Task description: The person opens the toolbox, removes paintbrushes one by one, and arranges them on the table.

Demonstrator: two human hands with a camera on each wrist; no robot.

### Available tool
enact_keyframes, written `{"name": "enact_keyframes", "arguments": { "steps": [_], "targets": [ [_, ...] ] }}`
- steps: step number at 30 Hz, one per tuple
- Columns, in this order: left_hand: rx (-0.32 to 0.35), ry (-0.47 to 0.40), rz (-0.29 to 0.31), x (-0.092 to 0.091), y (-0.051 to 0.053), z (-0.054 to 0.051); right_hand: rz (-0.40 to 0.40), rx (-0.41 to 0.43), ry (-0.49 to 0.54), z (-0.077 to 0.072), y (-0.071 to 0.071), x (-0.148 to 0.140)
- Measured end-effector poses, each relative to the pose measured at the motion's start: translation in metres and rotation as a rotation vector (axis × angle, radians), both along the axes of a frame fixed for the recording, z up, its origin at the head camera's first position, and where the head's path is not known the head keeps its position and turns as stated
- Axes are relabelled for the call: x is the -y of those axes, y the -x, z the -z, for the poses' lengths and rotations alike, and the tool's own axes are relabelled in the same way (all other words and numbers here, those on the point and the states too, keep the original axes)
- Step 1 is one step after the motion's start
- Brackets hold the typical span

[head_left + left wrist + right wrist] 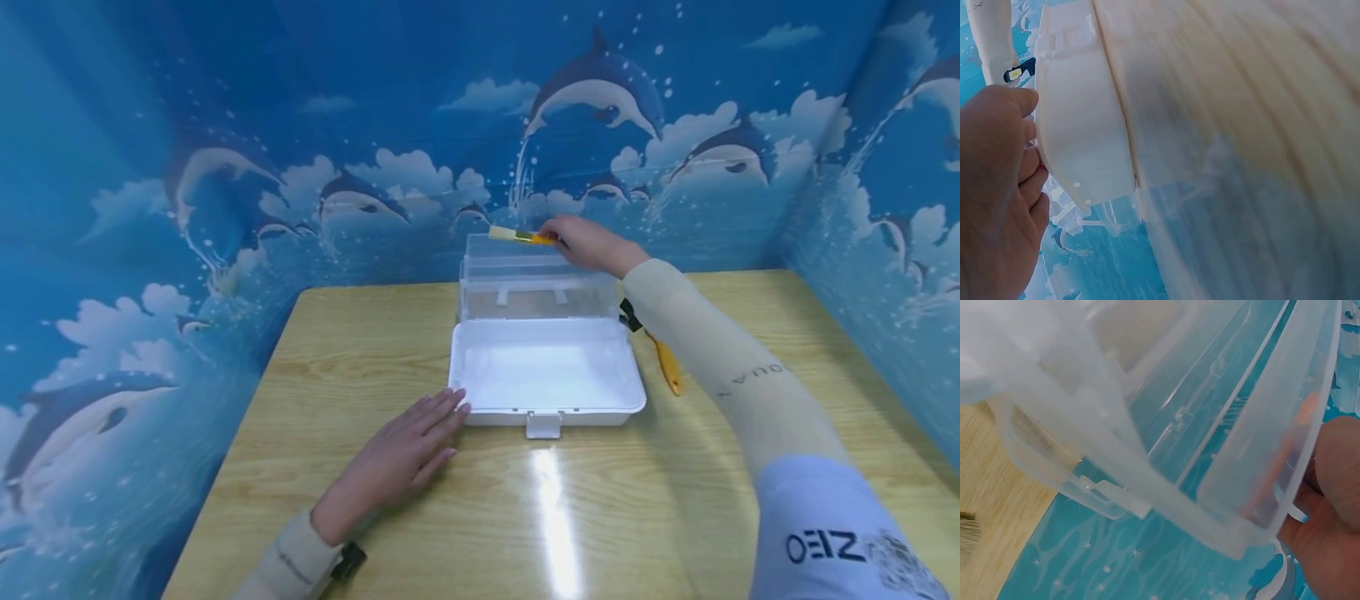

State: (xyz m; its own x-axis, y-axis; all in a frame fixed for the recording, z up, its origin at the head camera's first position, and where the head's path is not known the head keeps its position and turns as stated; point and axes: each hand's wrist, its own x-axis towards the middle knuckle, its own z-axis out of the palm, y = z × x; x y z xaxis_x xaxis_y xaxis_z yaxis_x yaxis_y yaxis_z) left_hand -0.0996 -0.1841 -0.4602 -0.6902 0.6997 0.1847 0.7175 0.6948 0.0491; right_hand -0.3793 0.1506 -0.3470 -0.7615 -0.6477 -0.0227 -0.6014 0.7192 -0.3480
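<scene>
A white plastic box (pixel 547 419) with a front latch stands with its translucent lid (pixel 536 300) raised at the back. My left hand (pixel 401 454) rests its extended fingers against the box's front left corner; in the left wrist view the fingertips touch the white wall (pixel 1085 119). Above the lid's upper edge, my right hand (pixel 588 243) grips a paintbrush (pixel 521 237) by its orange handle, pale bristles pointing left. In the right wrist view, the orange handle shows blurred through the translucent plastic (pixel 1210 537), and part of the right hand (pixel 1329 519) appears behind it.
Right of the box lies another paintbrush (pixel 666 362) with an orange handle, partly hidden by my right sleeve (pixel 720 367). The wooden table (pixel 360 350) meets a blue dolphin-print backdrop (pixel 420 192) at the back and sides.
</scene>
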Motion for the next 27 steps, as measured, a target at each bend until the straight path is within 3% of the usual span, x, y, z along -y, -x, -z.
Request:
{"name": "enact_keyframes", "arguments": {
  "steps": [13, 27],
  "targets": [
    [0.035, 0.042, -0.024, -0.001, -0.002, -0.001, 0.024, -0.013, 0.039, -0.003, -0.013, -0.011],
    [-0.002, 0.045, -0.002, 0.001, 0.0, 0.001, 0.059, -0.033, 0.141, 0.0, -0.033, -0.036]
  ]
}}
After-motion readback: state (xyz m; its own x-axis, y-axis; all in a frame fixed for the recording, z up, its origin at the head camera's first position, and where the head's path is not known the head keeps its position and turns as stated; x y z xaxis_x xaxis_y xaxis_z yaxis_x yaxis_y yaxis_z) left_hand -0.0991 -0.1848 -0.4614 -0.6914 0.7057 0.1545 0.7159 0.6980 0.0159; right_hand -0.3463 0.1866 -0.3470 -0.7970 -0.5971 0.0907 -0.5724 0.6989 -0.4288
